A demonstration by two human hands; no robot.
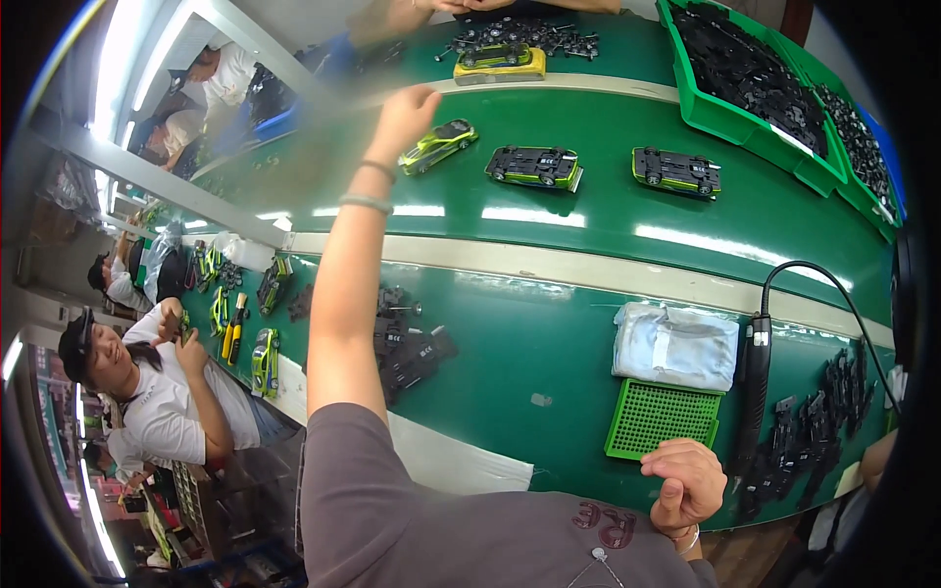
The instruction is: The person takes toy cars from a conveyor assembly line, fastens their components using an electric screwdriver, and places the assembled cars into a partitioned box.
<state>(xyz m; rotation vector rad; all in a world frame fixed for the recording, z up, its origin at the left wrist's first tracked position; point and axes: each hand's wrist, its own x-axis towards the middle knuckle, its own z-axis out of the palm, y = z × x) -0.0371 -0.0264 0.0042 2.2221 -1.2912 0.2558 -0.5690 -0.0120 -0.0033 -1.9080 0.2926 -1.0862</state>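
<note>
My left arm stretches far across the bench, and my left hand (404, 122) is over the far green belt. Right beside it a yellow-green toy car (438, 147) stands on its wheels at a slant. The fingers look bent, but their tips face away, so I cannot tell whether they touch the car. Farther right, an overturned toy car (534, 167) and another overturned toy car (676, 172) show their black undersides. Close to my body, my right hand (689, 480) hovers by the front edge of a green perforated tray (659, 421), fingers loosely bent, thumb apart, nothing visible in it.
A pale blue wrapped bundle (676, 343) lies behind the tray. Beside it stands a black corded tool (757, 382). Black plastic parts (799, 446) lie at right, more black parts (417, 358) by my left arm. Green bins (755, 88) fill the far right. A co-worker (162, 392) sits at left.
</note>
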